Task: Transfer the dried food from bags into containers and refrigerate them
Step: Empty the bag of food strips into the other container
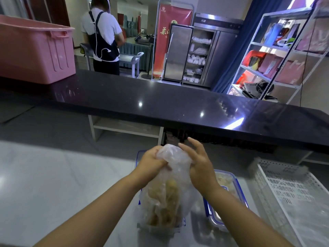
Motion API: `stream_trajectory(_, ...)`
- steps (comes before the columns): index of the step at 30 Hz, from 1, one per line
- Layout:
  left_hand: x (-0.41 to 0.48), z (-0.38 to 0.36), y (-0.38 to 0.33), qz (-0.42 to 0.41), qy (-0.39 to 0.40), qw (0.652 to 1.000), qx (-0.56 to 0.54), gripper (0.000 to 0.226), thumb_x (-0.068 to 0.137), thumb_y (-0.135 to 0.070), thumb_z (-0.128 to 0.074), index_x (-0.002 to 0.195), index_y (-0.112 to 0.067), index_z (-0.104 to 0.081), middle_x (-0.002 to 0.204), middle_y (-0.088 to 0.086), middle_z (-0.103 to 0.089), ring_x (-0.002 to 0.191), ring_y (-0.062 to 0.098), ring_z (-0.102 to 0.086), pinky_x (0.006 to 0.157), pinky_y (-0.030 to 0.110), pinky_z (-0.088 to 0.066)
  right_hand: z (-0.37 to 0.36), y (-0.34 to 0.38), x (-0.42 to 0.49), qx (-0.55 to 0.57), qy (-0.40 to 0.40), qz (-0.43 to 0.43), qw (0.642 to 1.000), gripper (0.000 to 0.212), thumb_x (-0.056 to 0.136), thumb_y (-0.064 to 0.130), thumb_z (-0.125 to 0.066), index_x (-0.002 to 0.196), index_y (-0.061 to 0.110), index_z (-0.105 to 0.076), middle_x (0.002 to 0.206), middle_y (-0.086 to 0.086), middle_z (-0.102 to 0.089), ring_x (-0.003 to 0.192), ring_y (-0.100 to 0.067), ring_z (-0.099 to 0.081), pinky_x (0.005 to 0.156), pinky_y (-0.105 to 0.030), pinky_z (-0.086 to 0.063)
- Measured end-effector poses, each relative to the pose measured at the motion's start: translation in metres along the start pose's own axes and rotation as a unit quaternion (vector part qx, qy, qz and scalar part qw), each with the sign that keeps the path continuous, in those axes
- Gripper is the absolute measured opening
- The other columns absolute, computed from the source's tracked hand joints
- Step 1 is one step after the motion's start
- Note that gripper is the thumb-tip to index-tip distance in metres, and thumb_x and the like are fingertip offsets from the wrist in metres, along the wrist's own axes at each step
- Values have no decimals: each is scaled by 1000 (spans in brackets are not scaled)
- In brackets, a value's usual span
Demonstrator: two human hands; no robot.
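A clear plastic bag (170, 191) of yellowish dried food stands upright in a clear container with blue clips (140, 227) on the pale counter. My left hand (151, 162) grips the bag's gathered top from the left. On the right side of the bag's neck rests my right hand (199, 163), thumb pressed on the plastic and fingers spread upward. A second blue-clipped container (229, 188) with pale dried food lies just right of the bag, partly hidden under my right forearm.
A white perforated plastic basket (292, 193) sits at the right. A raised black countertop (160, 100) runs across behind, carrying a pink tub (33, 50) at the left. Beyond it stand a person with their back turned (103, 36), a steel cabinet (192, 54) and shelving (277, 56).
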State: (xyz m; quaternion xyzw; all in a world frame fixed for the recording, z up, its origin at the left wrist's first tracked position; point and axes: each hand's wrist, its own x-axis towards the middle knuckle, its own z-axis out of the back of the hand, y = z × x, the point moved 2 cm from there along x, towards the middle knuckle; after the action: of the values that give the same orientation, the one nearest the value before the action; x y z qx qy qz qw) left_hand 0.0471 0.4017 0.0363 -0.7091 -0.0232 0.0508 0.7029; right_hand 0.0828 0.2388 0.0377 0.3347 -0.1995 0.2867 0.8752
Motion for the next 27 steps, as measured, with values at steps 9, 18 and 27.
stream_trajectory(9, 13, 12, 6, 81, -12, 994, -65, 11, 84, -5, -61, 93, -9, -62, 88, 16, -66, 73, 28, -63, 62, 35, -54, -14, -7, -39, -168, 257, 119, 944, 78, 86, 49, -50, 146, 40, 0, 157, 8, -8, 127, -13, -25, 99, -31, -38)
stream_trajectory(18, -3, 29, 21, -28, 102, 958, 267, 85, 73, -33, -74, 141, -39, -24, 137, -11, -30, 123, 12, -36, 97, 28, -40, -34, -6, -17, 42, 208, -132, 968, 16, 87, 17, -61, 102, 16, -65, 97, 10, -52, 89, -9, -50, 70, -8, -36)
stream_trajectory(27, -14, 6, 52, -44, 29, 932, 359, 38, 79, -24, -61, 116, -34, -59, 113, -8, -64, 97, 14, -60, 84, 35, -53, -47, 1, -22, 222, 183, -277, 917, 23, 86, 23, -51, 63, 22, -56, 67, 3, -54, 63, -13, -51, 55, -20, -40)
